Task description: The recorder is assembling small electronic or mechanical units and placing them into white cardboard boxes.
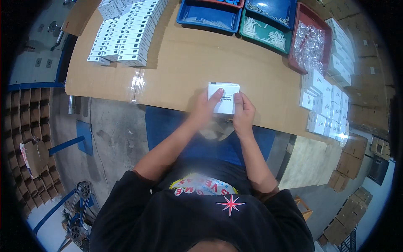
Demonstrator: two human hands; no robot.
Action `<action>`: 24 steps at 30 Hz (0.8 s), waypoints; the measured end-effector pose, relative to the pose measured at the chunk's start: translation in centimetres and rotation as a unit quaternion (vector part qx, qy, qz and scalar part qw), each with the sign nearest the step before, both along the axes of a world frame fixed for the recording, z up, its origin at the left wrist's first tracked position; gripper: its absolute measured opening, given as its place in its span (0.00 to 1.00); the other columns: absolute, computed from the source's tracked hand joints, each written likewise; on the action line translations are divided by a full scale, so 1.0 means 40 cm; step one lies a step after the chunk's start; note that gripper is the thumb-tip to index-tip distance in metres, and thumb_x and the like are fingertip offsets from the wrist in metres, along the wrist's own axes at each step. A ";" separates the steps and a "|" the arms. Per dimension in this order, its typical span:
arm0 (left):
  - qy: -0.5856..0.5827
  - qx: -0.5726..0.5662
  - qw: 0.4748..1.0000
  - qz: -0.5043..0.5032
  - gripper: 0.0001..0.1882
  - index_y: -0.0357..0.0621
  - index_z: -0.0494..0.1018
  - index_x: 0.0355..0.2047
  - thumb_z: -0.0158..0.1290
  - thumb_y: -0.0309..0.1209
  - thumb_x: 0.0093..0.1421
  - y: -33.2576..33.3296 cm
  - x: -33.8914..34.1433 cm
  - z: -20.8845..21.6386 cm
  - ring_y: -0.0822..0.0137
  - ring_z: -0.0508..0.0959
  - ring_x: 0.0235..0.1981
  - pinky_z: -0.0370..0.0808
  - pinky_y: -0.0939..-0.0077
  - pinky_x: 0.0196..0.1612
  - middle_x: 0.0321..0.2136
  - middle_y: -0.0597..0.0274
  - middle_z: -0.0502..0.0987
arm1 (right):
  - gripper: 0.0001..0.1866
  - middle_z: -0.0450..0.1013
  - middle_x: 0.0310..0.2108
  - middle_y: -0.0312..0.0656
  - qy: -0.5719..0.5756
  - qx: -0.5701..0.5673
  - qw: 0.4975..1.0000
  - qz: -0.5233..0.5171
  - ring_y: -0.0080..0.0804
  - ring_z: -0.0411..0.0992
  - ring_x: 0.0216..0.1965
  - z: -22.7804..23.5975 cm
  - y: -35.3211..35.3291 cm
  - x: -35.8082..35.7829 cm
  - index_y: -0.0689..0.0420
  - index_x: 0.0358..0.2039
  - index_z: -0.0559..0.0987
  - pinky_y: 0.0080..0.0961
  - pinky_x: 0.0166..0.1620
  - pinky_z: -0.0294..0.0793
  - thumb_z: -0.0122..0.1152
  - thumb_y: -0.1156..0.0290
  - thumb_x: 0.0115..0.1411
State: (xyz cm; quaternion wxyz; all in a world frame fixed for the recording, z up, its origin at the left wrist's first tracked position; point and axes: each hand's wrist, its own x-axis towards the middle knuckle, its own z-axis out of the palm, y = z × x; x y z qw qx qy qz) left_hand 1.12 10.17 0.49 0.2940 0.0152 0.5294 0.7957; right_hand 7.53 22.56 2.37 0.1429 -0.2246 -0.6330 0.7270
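Note:
A small flat white box (225, 107) with dark print is held between my two hands, just above the near edge of the cardboard-topped table (180, 75). My left hand (205, 106) grips its left side, the thumb lying across the printed face. On the right side, my right hand (244, 111) pinches the box with the thumb on its face and the fingers behind. A thin dark mark shows along the box's far edge. What lies under the box and behind my fingers is hidden.
Rows of white boxes (126, 35) stand at the far left. At the back are blue trays (197, 24), a green tray (264, 44) with white cylindrical pieces, and a red tray (297, 65) with clear plastic packets. More white boxes (323, 103) are stacked at the right edge.

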 end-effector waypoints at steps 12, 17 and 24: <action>0.030 -0.076 0.996 0.039 0.21 0.37 0.74 0.51 0.52 0.44 0.73 -0.008 -0.008 -0.012 0.74 0.81 0.41 0.79 0.76 0.45 0.41 0.61 0.81 | 0.15 0.80 0.38 0.39 -0.152 0.213 0.955 0.137 0.24 0.77 0.33 0.026 0.054 -0.001 0.65 0.47 0.79 0.21 0.39 0.77 0.57 0.63 0.73; -0.054 -0.029 0.998 0.019 0.23 0.38 0.74 0.49 0.52 0.48 0.72 -0.005 -0.012 0.010 0.72 0.79 0.37 0.78 0.74 0.41 0.37 0.62 0.79 | 0.18 0.81 0.45 0.40 -0.111 -0.151 0.964 0.187 0.26 0.80 0.41 0.008 0.069 0.014 0.64 0.56 0.74 0.25 0.45 0.84 0.61 0.68 0.71; -0.045 -0.003 0.999 0.024 0.24 0.37 0.74 0.51 0.51 0.48 0.72 -0.004 -0.021 0.009 0.71 0.81 0.37 0.79 0.74 0.40 0.37 0.61 0.80 | 0.18 0.80 0.48 0.43 -0.075 -0.197 0.963 0.166 0.28 0.80 0.44 0.003 0.057 0.017 0.65 0.56 0.74 0.26 0.50 0.84 0.61 0.69 0.70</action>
